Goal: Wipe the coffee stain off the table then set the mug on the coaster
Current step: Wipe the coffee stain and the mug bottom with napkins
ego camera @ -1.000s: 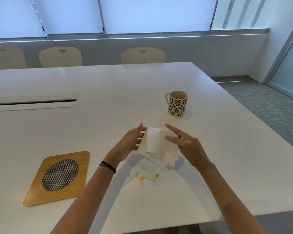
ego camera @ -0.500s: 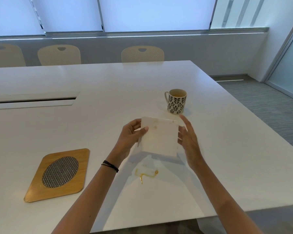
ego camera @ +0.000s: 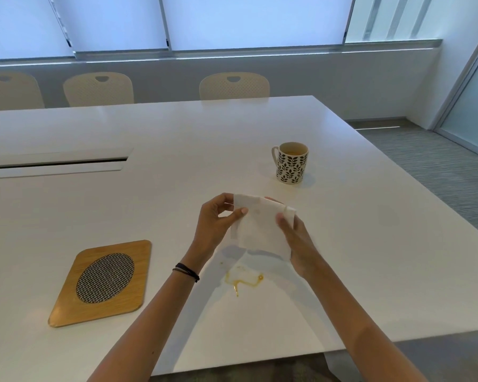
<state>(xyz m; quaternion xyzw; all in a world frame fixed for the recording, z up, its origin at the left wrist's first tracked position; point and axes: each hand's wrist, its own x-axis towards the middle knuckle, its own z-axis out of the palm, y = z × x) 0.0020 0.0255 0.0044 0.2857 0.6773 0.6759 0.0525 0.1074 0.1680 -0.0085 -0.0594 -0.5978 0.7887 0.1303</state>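
On my far left, the wooden coaster (ego camera: 101, 282) lies flat on the white bench (ego camera: 356, 257), its dark woven oval facing up, well apart from everything else. Behind it I see a long slot cover (ego camera: 53, 164) set into the bench top. Moving right, my left hand (ego camera: 215, 224) is raised above the bench, with dark bands (ego camera: 186, 271) around that wrist; its grip is pinched together on the upper left edge of a white paper napkin (ego camera: 261, 230), thumb in front and fingers behind. The napkin hangs in the air as a roughly square sheet, clear of the surface. Below it, just toward me, the coffee stain (ego camera: 244, 281) sits on the bench as a thin amber squiggle, not touched by the napkin. My right hand (ego camera: 298, 241) has its grip closed on the napkin's right edge, thumb pressed on the front face. Farther back and slightly right, the mug (ego camera: 291, 162) with a dark leaf pattern stands upright on the bench, handle turned left, brown liquid visible inside, well apart from the coaster. Three pale chairs (ego camera: 233, 85) line the far edge.
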